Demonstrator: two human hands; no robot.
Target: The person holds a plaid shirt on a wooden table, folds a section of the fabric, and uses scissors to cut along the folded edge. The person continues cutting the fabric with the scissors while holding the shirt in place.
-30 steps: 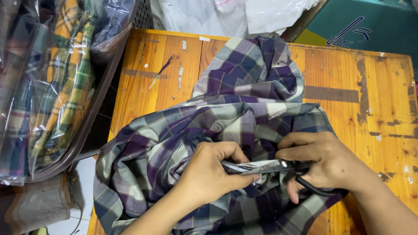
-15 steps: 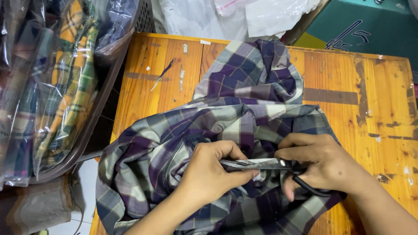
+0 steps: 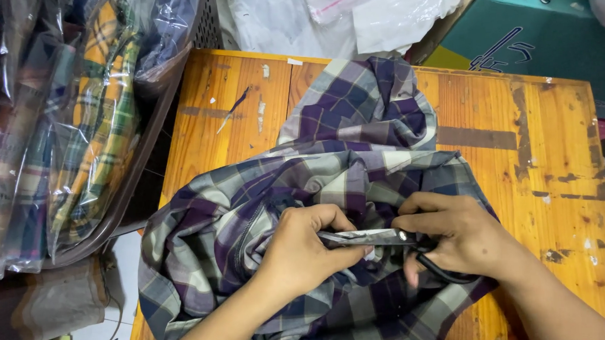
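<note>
1. While the left hand (image 3: 304, 248) is pinching a fold of the plaid shirt (image 3: 330, 189), its fingers are curling closed over the cloth, and the blade tips of the scissors (image 3: 380, 239) are lying against them.
2. The right hand (image 3: 455, 235) is gripping the scissors, fingers closed through and around the dark handles, with the thumb resting on top near the pivot.
3. The scissor blades are lying almost level and look nearly closed, pointing from the right hand toward the left; whether they are biting into cloth cannot be told.
4. The purple, grey and cream shirt is lying crumpled on the wooden table (image 3: 561, 179), covering the near edge and middle, with one part reaching toward the far edge.
5. Bare orange wood, scuffed and streaked with dark marks, is showing along the right edge and the far left corner.
6. Beyond the left edge, a brown basket (image 3: 146, 170) is holding bagged plaid shirts (image 3: 76, 132) in clear plastic.
7. Past the far edge, loose clear plastic bags (image 3: 377, 14) are lying in a heap, and a teal box (image 3: 555, 30) is sitting by the far right corner.
</note>
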